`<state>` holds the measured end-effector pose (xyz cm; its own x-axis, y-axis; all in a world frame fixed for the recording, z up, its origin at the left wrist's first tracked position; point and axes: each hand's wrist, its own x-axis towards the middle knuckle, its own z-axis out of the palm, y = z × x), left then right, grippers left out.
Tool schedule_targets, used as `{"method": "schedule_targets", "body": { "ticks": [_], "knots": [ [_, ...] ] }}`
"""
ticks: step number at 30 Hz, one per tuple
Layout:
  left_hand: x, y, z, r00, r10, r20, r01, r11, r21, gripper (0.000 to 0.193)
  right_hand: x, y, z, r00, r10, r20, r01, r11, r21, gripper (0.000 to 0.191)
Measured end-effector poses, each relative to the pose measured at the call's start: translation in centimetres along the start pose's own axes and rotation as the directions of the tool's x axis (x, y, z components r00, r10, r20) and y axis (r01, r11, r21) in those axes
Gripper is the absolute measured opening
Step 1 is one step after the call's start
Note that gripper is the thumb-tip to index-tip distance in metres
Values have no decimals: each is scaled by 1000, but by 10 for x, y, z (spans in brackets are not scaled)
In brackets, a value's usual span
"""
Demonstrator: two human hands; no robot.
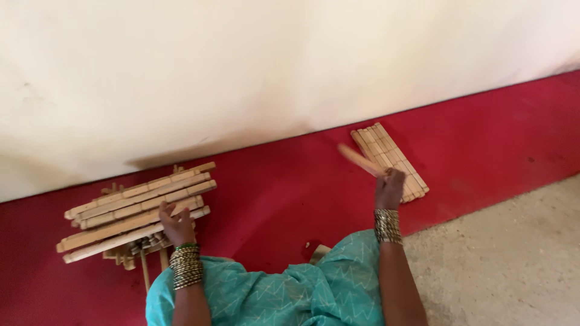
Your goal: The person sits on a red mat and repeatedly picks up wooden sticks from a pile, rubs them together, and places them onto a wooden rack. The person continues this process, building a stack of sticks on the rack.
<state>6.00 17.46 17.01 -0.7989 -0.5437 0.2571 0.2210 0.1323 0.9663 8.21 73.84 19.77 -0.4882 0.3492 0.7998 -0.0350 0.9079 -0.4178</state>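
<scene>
A pale wooden stick (360, 160), long, flat and blurred, is held in the closed grip of the right hand (389, 188), angled up to the left above a flat row of wooden slats (393, 158) laid side by side on the red floor strip (284, 187). The left hand (177, 224) is rested on a loose pile of sticks (136, 208) by the wall (241, 66), its fingers spread open. Bare red floor is left between both stacks.

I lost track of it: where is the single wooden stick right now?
In the head view, the stick is in the right hand, raised just left of the flat row of sticks by the wall.
</scene>
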Motion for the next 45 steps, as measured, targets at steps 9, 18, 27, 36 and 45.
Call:
{"method": "schedule_targets", "body": {
  "ticks": [9,18,27,36,45],
  "knots": [
    [-13,11,-4,996,52,70,-53,998,19,73,8,-128,-42,984,16,-177,66,892,447,25],
    [-21,17,8,963,200,184,-233,955,185,74,-57,-161,47,998,-28,52,3,903,430,39],
    [-57,18,45,871,-11,491,-212,893,397,78,-89,-154,68,665,141,733,-60,989,-136,34],
    [-99,13,77,621,191,760,-653,662,367,77,-109,-192,65,738,-91,669,-38,984,175,47],
    [-95,1,90,652,-216,727,347,937,-33,38,-139,-214,58,790,-373,486,128,877,464,34]
  ]
}}
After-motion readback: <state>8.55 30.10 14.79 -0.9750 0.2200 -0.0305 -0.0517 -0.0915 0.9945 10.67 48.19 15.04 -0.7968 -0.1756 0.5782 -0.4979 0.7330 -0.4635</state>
